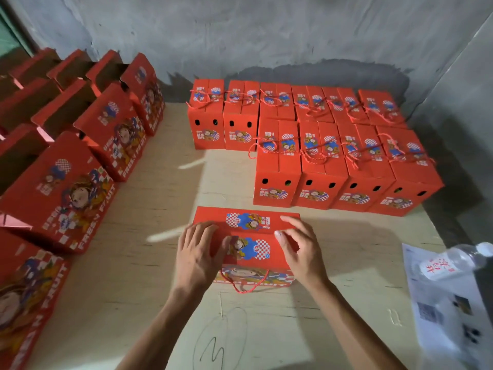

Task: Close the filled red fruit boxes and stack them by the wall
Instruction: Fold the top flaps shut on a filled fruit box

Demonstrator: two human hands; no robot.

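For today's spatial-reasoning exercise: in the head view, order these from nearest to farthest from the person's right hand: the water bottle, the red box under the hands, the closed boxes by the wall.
1. Red box, under the right hand.
2. Water bottle, at the right edge.
3. Closed boxes by the wall, far back row.

- Left hand [198, 252] and right hand [300, 249] rest on the red box [248, 236], fingers [289, 222] spread on its top flaps.
- Beyond the fingers, closed boxes [320, 145] stand in rows by the wall [266, 36].
- Left of the fingers: open boxes [80, 145].
- Right: a bottle [453, 260] on the surface [165, 182].
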